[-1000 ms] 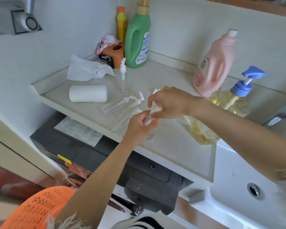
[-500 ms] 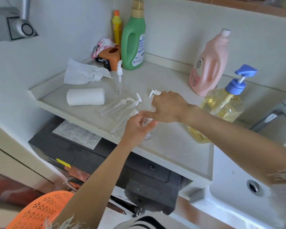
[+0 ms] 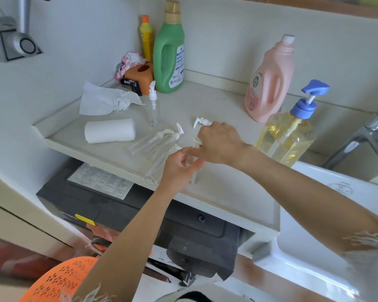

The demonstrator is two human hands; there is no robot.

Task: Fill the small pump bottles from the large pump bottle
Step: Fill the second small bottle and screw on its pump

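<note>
The large pump bottle [image 3: 286, 138], clear with yellow liquid and a blue pump, stands at the counter's right end. My left hand [image 3: 179, 168] holds a small clear pump bottle [image 3: 193, 177] upright on the counter. My right hand [image 3: 218, 142] grips that bottle's white pump top from above. A white pump head [image 3: 202, 122] shows just beyond my right hand; I cannot tell whether it is held. Three small bottles [image 3: 155, 140] lie on their sides left of my hands. Another small bottle [image 3: 153, 110] stands upright farther back.
A paper roll [image 3: 109, 130] and crumpled tissue [image 3: 105, 101] lie at the left of the counter [image 3: 227, 192]. Green [image 3: 169, 53], yellow [image 3: 146, 38] and pink [image 3: 268, 81] bottles stand along the wall. A white sink [image 3: 314, 247] with a tap [image 3: 367, 136] is on the right.
Both hands stayed together on the small bottle and shifted slightly lower and left on the counter. The camera view shifted a little.
</note>
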